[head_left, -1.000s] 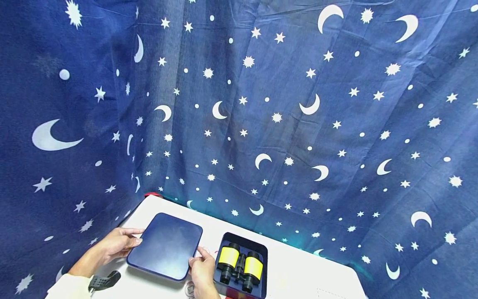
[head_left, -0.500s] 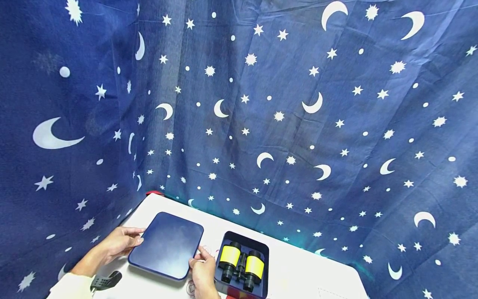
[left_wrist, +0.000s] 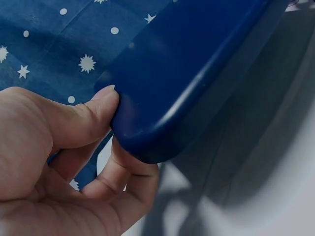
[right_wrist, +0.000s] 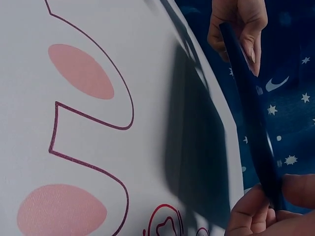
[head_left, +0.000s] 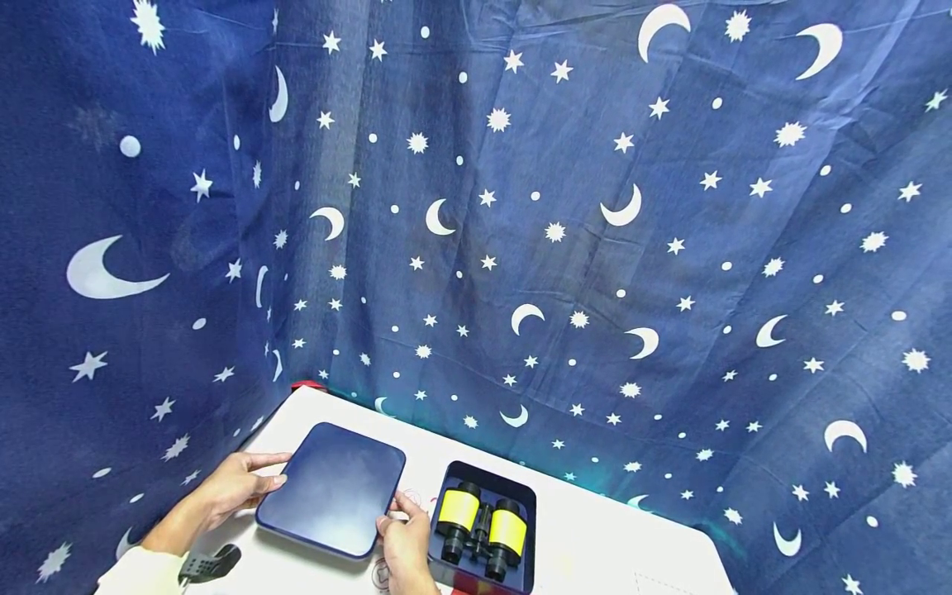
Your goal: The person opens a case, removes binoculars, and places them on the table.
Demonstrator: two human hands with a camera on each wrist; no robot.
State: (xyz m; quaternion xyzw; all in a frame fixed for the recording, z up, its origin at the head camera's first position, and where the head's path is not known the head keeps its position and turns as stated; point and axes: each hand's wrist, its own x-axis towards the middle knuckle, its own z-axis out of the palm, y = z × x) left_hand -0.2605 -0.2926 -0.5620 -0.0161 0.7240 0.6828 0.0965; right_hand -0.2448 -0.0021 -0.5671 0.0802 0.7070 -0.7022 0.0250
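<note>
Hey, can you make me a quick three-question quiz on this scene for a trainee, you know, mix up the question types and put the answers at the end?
1. Short answer: What lies inside the open box?

2. Multiple choice: What holds the dark blue lid?
A) the left grip only
B) the right grip only
C) both grips

3. True or false: The lid is sitting on top of the box.

Key:
1. Black-and-yellow binoculars.
2. C: the left grip and the right grip pinch its edges.
3. False: it is held off to the left of the box in the head view.
</note>
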